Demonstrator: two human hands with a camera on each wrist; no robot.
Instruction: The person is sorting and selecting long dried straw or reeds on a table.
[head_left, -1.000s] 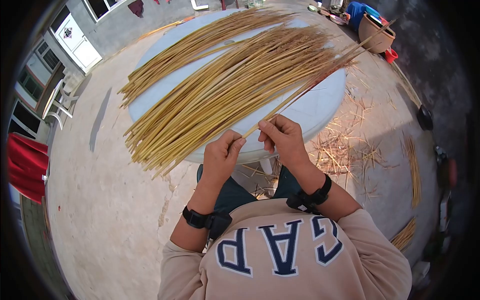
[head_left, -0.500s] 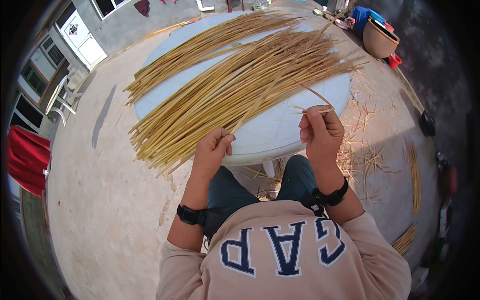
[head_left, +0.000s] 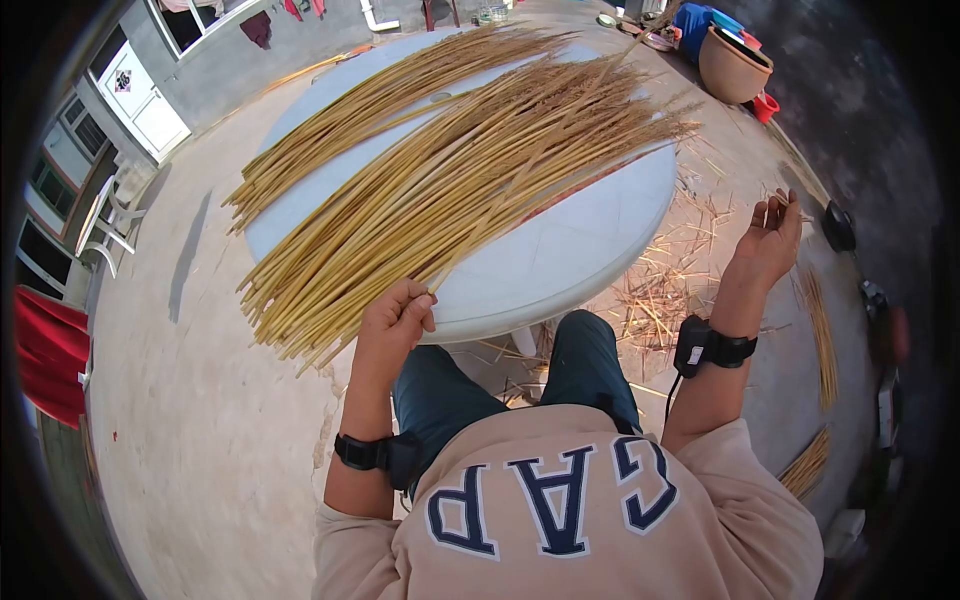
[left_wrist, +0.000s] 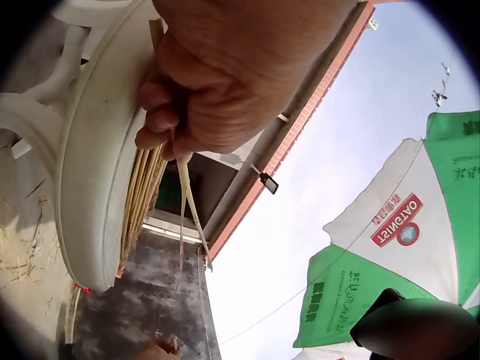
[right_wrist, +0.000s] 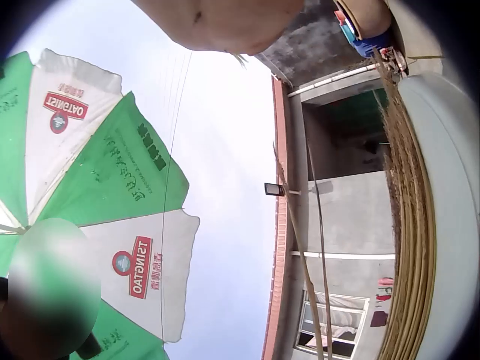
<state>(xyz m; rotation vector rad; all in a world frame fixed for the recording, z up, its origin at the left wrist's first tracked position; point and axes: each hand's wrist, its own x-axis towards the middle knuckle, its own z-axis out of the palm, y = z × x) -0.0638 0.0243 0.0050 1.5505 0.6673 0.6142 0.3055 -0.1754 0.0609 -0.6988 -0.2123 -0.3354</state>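
In the head view, my left hand (head_left: 397, 315) pinches the butt end of a long dry stalk (head_left: 468, 246) with a feathery head, at the near edge of the round table (head_left: 560, 265). The stalk slants up across a broad pile of similar stalks (head_left: 385, 235). My right hand (head_left: 770, 240) is raised well off to the right, past the table, its fingers curled around thin peeled strips (head_left: 785, 197). In the left wrist view, pale stalk pieces (left_wrist: 184, 191) stick out below my left fingers. The right wrist view shows only part of my right hand (right_wrist: 225, 22).
A second bundle of stalks (head_left: 340, 130) lies on the table's far side. Peelings (head_left: 660, 290) litter the floor to the right, near loose stalk bundles (head_left: 822, 340). A clay pot (head_left: 733, 68) and red bucket (head_left: 765, 107) stand behind. A white chair (head_left: 108, 225) is at left.
My hands were together on the stalk; the right has pulled away with peeled strips and swung far out to the right. The left still holds the stalk, whose head swung left over the pile.
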